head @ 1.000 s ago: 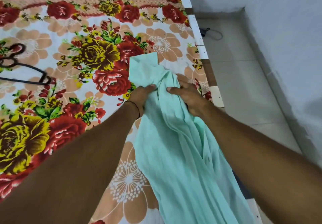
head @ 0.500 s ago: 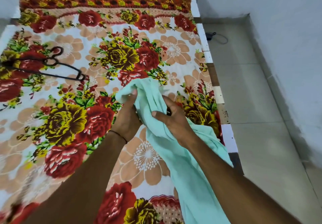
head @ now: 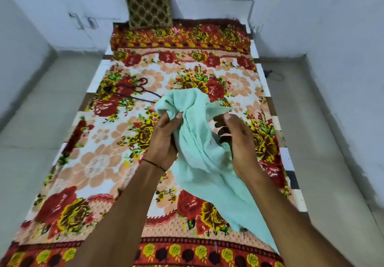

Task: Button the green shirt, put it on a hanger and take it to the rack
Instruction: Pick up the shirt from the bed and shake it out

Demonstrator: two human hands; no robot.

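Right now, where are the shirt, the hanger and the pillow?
shirt (head: 199, 142), head view, on its bunched middle folds.
hanger (head: 138, 89), head view, on the twisted neck below its hook.
pillow (head: 148, 3), head view, on the centre of its patterned face.

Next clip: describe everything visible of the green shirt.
The green shirt is pale mint, thin soft-looking cloth, bunched and creased. The left hand grips a gathered fold near its top; the right hand pinches an edge beside it. Its upper part is lifted above the floral bedspread; the rest trails down toward the near right. No buttons or collar can be made out.
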